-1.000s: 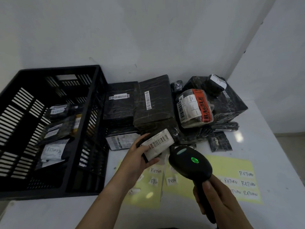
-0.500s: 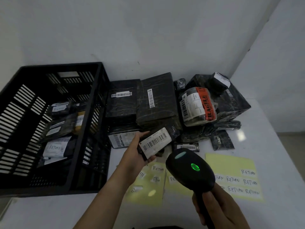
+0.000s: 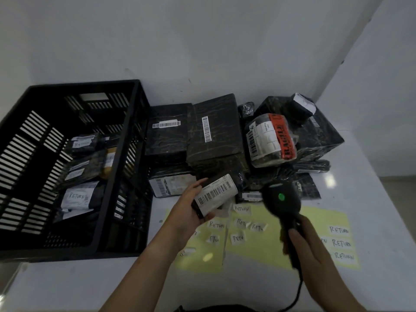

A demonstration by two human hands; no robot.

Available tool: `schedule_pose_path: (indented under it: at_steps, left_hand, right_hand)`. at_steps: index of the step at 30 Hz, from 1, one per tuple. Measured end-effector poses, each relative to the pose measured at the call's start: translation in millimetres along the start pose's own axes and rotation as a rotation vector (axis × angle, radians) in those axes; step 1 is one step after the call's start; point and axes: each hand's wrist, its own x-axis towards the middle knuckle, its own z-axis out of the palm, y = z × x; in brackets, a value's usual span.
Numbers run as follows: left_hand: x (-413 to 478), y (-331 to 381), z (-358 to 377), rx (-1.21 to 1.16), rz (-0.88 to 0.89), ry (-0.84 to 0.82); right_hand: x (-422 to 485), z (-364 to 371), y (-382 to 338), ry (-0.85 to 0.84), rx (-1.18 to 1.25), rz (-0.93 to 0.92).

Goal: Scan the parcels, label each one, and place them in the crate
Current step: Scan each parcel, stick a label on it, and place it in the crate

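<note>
My left hand (image 3: 188, 212) holds a small black parcel (image 3: 215, 195) with its white barcode label facing up, above the table's middle. My right hand (image 3: 304, 242) grips the handle of a black barcode scanner (image 3: 281, 199), whose green light is lit; its head is just right of the parcel. A pile of black wrapped parcels (image 3: 211, 134) lies at the back of the table, one with an orange fragile sticker (image 3: 270, 140). The black slatted crate (image 3: 126, 158) stands at the left with several labelled parcels (image 3: 76, 197) inside. Yellow sheets with white RETURN labels (image 3: 341, 243) lie under my hands.
The white table (image 3: 371, 199) ends at its right edge; white walls close the back and right corner. The scanner's cable (image 3: 297, 296) trails toward me. A flat parcel with a white label (image 3: 173, 184) lies between crate and pile.
The scanner has moved up and to the right of the parcel, now blurred by motion. My left hand keeps holding the parcel, tilted slightly more.
</note>
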Motion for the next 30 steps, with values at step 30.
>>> schedule_pose_path:
  at_steps: [30]
  left_hand:
    - [0.1, -56.8, 5.1, 0.289, 0.019, 0.176]
  right_hand:
    - [115.6, -42.7, 168.6, 0.192, -0.349, 0.214]
